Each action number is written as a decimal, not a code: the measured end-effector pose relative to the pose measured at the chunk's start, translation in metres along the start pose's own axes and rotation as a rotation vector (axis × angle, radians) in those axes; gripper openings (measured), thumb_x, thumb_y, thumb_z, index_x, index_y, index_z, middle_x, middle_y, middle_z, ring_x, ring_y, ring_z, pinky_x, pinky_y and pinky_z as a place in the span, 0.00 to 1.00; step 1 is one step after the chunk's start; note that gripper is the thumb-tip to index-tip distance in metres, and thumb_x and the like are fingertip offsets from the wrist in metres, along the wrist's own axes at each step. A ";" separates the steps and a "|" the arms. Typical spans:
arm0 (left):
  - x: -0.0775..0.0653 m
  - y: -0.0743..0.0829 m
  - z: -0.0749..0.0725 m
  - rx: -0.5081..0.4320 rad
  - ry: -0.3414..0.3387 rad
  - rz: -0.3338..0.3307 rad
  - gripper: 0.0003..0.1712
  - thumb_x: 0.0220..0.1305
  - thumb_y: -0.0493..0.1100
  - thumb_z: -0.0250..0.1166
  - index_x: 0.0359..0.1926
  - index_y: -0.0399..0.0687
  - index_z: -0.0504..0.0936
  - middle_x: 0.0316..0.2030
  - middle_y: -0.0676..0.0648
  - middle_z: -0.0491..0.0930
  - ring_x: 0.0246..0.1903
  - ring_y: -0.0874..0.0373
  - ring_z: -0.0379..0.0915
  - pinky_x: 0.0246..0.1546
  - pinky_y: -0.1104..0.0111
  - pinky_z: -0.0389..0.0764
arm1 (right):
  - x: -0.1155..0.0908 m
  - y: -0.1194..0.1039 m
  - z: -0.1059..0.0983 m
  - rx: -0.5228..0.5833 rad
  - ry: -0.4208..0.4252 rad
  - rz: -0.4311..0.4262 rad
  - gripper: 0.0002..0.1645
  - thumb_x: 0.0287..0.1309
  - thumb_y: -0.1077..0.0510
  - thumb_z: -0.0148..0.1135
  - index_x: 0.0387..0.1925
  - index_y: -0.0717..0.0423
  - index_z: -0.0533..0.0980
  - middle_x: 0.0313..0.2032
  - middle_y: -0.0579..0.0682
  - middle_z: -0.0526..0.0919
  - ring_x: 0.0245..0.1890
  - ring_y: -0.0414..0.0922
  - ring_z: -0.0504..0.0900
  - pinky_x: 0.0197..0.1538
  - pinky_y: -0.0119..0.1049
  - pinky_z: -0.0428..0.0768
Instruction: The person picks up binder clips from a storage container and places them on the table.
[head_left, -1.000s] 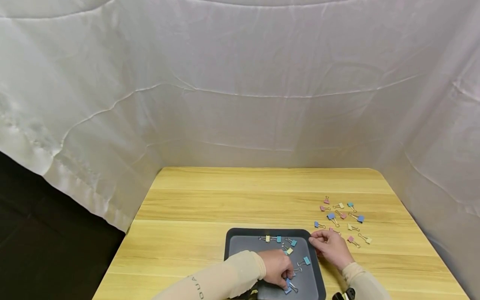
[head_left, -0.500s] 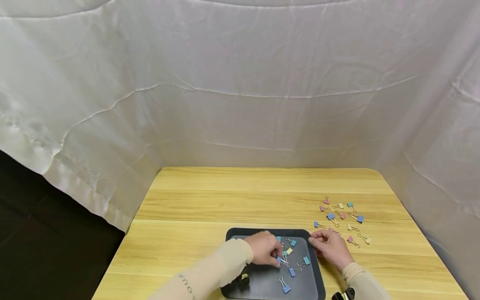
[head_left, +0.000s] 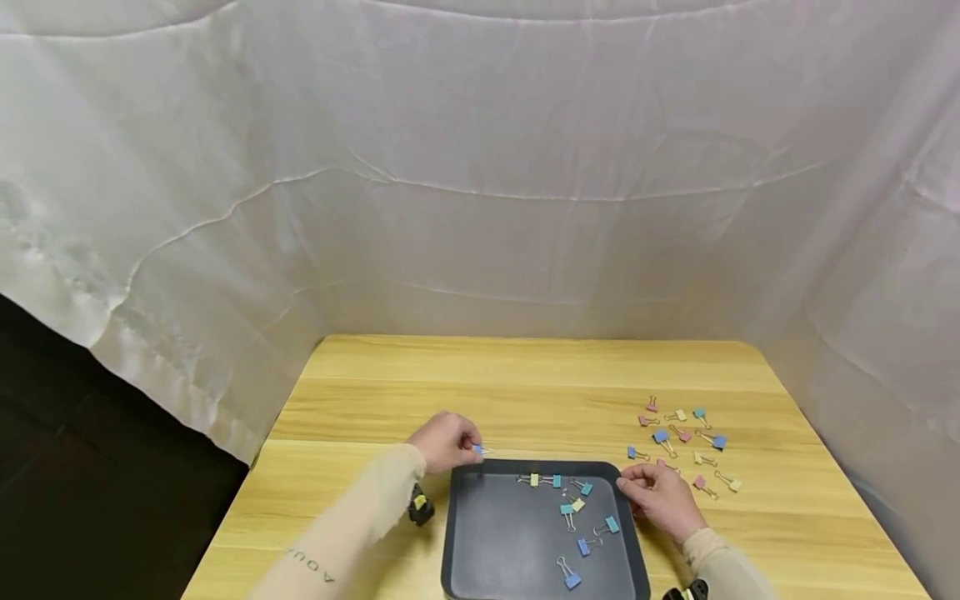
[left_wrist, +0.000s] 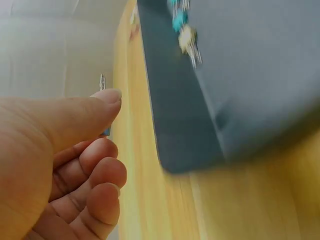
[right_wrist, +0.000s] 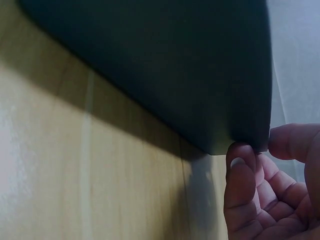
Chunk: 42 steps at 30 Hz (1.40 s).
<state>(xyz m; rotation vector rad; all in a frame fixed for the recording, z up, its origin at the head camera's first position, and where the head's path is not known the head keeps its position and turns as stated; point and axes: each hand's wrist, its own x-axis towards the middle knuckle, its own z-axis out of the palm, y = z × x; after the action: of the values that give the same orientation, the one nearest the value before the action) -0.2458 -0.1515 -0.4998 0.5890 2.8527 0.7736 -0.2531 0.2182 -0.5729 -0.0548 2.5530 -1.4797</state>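
Note:
Between thumb and fingertips my left hand (head_left: 444, 442) pinches a blue binder clip (head_left: 478, 449), just beyond the far left corner of the dark grey tray (head_left: 447, 533). In the left wrist view the clip's wire handle (left_wrist: 102, 81) sticks up past the thumb, and its body is mostly hidden. My right hand (head_left: 662, 497) holds the tray's far right corner, thumb and fingers on either side of the rim in the right wrist view. Inside the tray lie several binder clips, among them a blue one (head_left: 572, 580), a teal one (head_left: 612, 524) and a yellow one (head_left: 578, 504).
Right of the tray, several loose binder clips are scattered on the wooden table (head_left: 375, 400), including a pink one (head_left: 701, 482) and a blue one (head_left: 719, 442). A pale curtain (head_left: 525, 250) hangs behind the table and along its sides.
My left hand has picked a blue binder clip up from the tray and moved left and away, past the tray's far rim. The right hand stays at the corner.

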 end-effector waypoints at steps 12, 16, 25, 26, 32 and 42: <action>-0.052 -0.084 -0.023 -0.050 0.089 -0.298 0.07 0.55 0.40 0.72 0.26 0.50 0.81 0.21 0.56 0.74 0.23 0.63 0.69 0.30 0.68 0.74 | -0.009 0.009 -0.006 -0.002 0.029 0.013 0.12 0.58 0.60 0.65 0.41 0.65 0.80 0.25 0.51 0.83 0.20 0.44 0.80 0.26 0.34 0.79; -0.071 -0.097 -0.026 -0.062 0.099 -0.380 0.09 0.54 0.39 0.73 0.24 0.48 0.79 0.20 0.54 0.73 0.22 0.61 0.68 0.29 0.67 0.72 | -0.006 0.009 -0.006 -0.006 0.020 -0.008 0.12 0.58 0.60 0.65 0.41 0.65 0.80 0.25 0.51 0.83 0.20 0.44 0.79 0.26 0.34 0.79; -0.094 -0.117 -0.026 -0.030 0.133 -0.458 0.11 0.50 0.38 0.75 0.22 0.48 0.79 0.20 0.54 0.73 0.24 0.60 0.67 0.30 0.66 0.71 | -0.002 0.006 -0.002 -0.023 -0.002 -0.023 0.12 0.59 0.59 0.65 0.39 0.64 0.80 0.23 0.50 0.83 0.20 0.44 0.79 0.26 0.34 0.78; -0.095 -0.118 -0.025 -0.028 0.135 -0.463 0.11 0.50 0.39 0.75 0.22 0.48 0.79 0.20 0.54 0.73 0.24 0.60 0.67 0.30 0.66 0.71 | -0.002 0.005 -0.002 -0.023 -0.004 -0.018 0.12 0.59 0.58 0.65 0.39 0.64 0.81 0.23 0.50 0.83 0.20 0.44 0.79 0.26 0.34 0.79; -0.096 -0.119 -0.023 -0.043 0.150 -0.475 0.11 0.49 0.39 0.75 0.22 0.48 0.79 0.20 0.54 0.73 0.24 0.60 0.67 0.30 0.66 0.71 | -0.001 0.005 -0.003 -0.027 -0.022 -0.007 0.12 0.59 0.58 0.64 0.40 0.63 0.80 0.23 0.50 0.83 0.20 0.44 0.79 0.26 0.34 0.79; -0.102 -0.125 -0.021 -0.112 0.182 -0.499 0.10 0.48 0.40 0.76 0.25 0.46 0.81 0.23 0.53 0.74 0.26 0.60 0.68 0.31 0.67 0.72 | 0.001 0.004 -0.001 -0.021 -0.033 -0.013 0.11 0.59 0.58 0.64 0.39 0.63 0.80 0.23 0.49 0.82 0.21 0.44 0.79 0.26 0.35 0.79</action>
<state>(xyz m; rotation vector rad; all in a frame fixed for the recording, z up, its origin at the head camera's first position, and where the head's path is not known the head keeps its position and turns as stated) -0.1985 -0.3010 -0.5430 -0.2175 2.8912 0.9160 -0.2537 0.2206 -0.5762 -0.0980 2.5464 -1.4447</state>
